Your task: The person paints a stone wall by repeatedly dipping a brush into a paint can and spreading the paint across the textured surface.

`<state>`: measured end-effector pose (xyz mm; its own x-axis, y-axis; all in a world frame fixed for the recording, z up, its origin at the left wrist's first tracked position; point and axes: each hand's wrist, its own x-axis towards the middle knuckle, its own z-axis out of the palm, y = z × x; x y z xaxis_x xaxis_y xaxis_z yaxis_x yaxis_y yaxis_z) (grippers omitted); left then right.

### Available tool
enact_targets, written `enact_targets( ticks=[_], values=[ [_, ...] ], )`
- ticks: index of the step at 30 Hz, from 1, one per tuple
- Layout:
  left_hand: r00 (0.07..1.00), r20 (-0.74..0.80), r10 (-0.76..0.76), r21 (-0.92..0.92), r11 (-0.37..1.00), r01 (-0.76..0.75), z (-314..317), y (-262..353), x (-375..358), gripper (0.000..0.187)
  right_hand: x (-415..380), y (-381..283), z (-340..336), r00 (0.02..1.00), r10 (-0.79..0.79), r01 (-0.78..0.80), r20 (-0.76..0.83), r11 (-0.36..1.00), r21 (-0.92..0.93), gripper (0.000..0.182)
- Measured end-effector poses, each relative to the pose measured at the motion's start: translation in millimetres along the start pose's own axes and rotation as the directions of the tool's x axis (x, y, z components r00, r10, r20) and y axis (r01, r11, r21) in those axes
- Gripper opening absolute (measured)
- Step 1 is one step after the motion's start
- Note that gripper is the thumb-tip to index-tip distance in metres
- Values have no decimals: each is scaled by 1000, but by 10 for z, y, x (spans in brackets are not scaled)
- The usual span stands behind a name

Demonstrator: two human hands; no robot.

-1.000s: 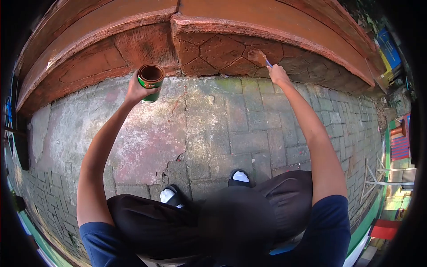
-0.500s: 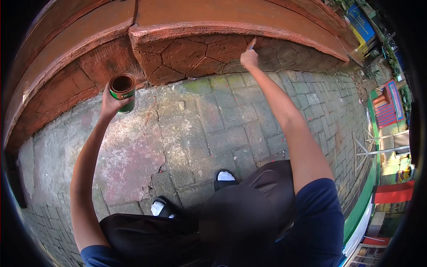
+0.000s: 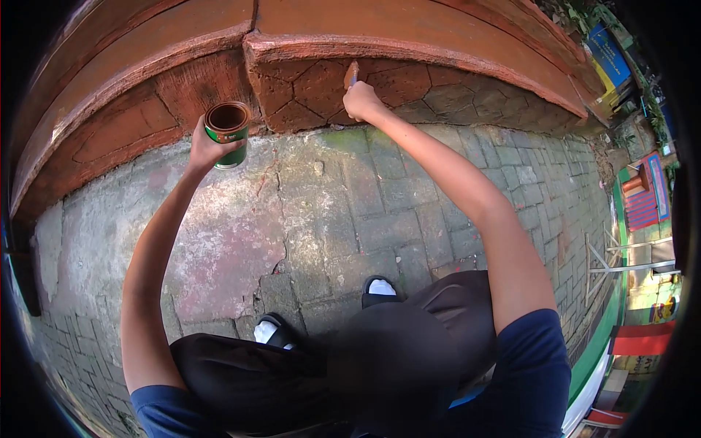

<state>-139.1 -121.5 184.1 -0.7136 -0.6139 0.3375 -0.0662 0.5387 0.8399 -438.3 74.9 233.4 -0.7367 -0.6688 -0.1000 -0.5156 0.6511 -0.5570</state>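
Note:
My left hand (image 3: 207, 151) is wrapped round a green paint can (image 3: 235, 155), held upright with its open top showing a dark reddish-brown inside. My right hand (image 3: 361, 101) is closed on a paintbrush (image 3: 353, 74), whose bristle end points up against the low wall (image 3: 307, 90), just under its ledge. Reddish-brown paint covers the wall's left part, which has a pattern of carved stone outlines. Farther right the wall face (image 3: 475, 104) is grey-brown. Most of the brush handle is hidden by my fingers.
Below the wall lies worn paving (image 3: 365, 197) with a cracked, pinkish concrete patch (image 3: 226, 248) at the left. My feet in dark sandals and white socks stand on it. A metal frame (image 3: 631, 268), a red and blue striped panel (image 3: 642, 208) and plants are at the right.
My right hand has moved left along the wall with the brush. In the view, my left hand and the can sit farther right and slightly higher; the whole scene has shifted a little.

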Motion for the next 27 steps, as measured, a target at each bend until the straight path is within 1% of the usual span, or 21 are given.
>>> enact_targets(
  ticks=[1,3,4,6,7,9,10,11,13,15,17,18,19,20,21,22,23,24,26,27],
  values=[
    [1000,-5,1,-34,999,-1,-7,-6,-1,85,-6,-75,7,1000,-8,7,11,1000,7,33],
    [1000,-13,-3,-12,1000,3,-41,6,-34,86,7,-187,-41,988,-15,44,151,980,-193,29],
    [1000,-28,6,-8,1000,-6,-55,29,-44,86,10,-217,-106,985,-34,60,170,987,-150,25],
    [1000,-27,3,8,1000,-3,-99,18,-84,88,77,-265,-132,951,-119,195,287,948,-251,23],
    [999,-33,-6,37,999,7,-121,-18,-90,89,47,-320,-105,949,-127,202,289,947,-248,23],
    [999,-42,-23,68,997,26,-166,-64,-100,90,-73,-474,24,974,-19,18,226,1000,4,23],
    [999,-34,-19,79,997,22,-180,-56,-102,90,-107,-579,102,961,-78,75,264,997,22,24],
    [1000,-24,-15,92,996,17,-189,-46,-116,91,-135,-685,164,963,-72,52,258,995,86,21],
    [1000,-10,-18,114,993,19,-223,-7,-109,91,-230,-972,209,959,-54,37,278,997,65,21],
    [1000,1,-30,132,991,30,-254,-22,-145,91,-320,-1028,269,956,-47,27,290,997,72,22],
    [1000,-26,-13,169,986,17,-301,-86,-78,90,-144,-883,513,949,-136,143,285,990,-5,23],
    [999,-30,-14,171,985,19,-312,-88,-55,90,5,-751,766,935,-259,310,240,929,-204,25],
    [999,-43,-4,144,990,10,-325,-90,-36,90,-148,-780,696,941,-253,296,224,938,-180,25],
    [998,-55,2,119,993,5,-344,-99,-39,89,-341,-768,643,946,-246,281,213,947,-153,29],
    [998,-65,-1,124,992,9,-360,-83,-43,88,-418,-721,675,942,-251,286,223,947,-144,29],
    [998,-68,-9,134,991,18,-379,-67,-37,88,-455,-674,716,943,-275,305,188,940,-152,31],
    [997,-76,-4,107,994,12,-388,-58,-34,88,-470,-643,753,941,-299,323,156,932,-163,33],
    [996,-84,0,78,997,6,-399,-58,-36,87,-450,-607,811,938,-304,330,166,931,-158,33],
    [995,-98,-12,76,997,20,-421,-62,-49,86,-400,-523,912,936,-305,338,176,919,-204,40],
    [996,-88,-8,66,998,14,-438,-92,-43,87,-366,-487,959,921,-341,378,187,897,-228,39]
  ],
)
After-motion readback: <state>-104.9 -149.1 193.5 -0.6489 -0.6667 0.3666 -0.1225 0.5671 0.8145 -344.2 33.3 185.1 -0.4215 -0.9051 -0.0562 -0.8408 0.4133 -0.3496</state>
